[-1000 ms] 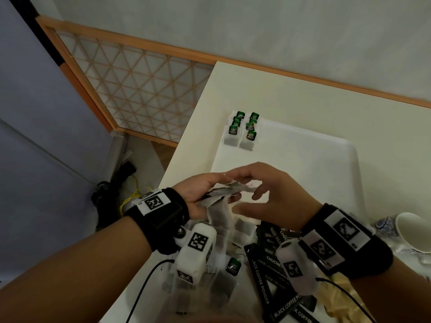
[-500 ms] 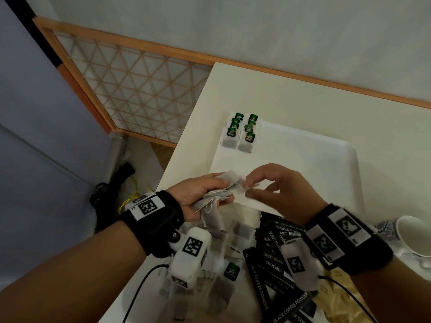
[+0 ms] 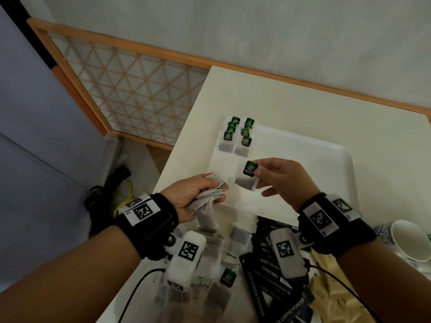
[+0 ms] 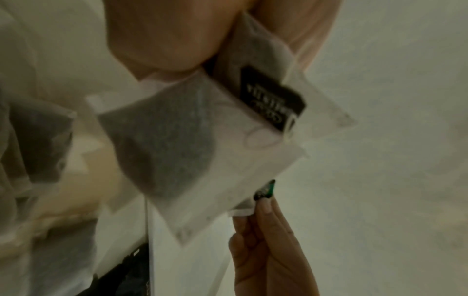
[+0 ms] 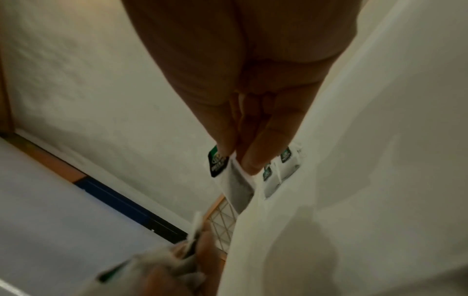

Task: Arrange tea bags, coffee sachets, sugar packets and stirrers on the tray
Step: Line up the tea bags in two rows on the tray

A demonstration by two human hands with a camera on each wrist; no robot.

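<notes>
- A wood-framed lattice screen (image 3: 140, 99) stands left of the hands beside a cream table (image 3: 303, 108); a pale wall runs behind.
- The left hand (image 3: 193, 194) curls around a bunch of tea bags (image 3: 210, 197), thumb pressed on top, above loose tea bags (image 3: 210, 264) lying under the wrist.
- Beyond both hands, six tagged tea bags (image 3: 238, 136) sit in two columns on the white tray (image 3: 314, 164).
- The right hand (image 3: 282, 180) pinches a single tea bag (image 3: 247, 178) by its green tag, thumb and forefinger closed, other fingers loose, above the tray.
- Black coffee sachets (image 3: 268, 276) lie beneath the right wrist; a white cup (image 3: 408, 243) rests further right.
</notes>
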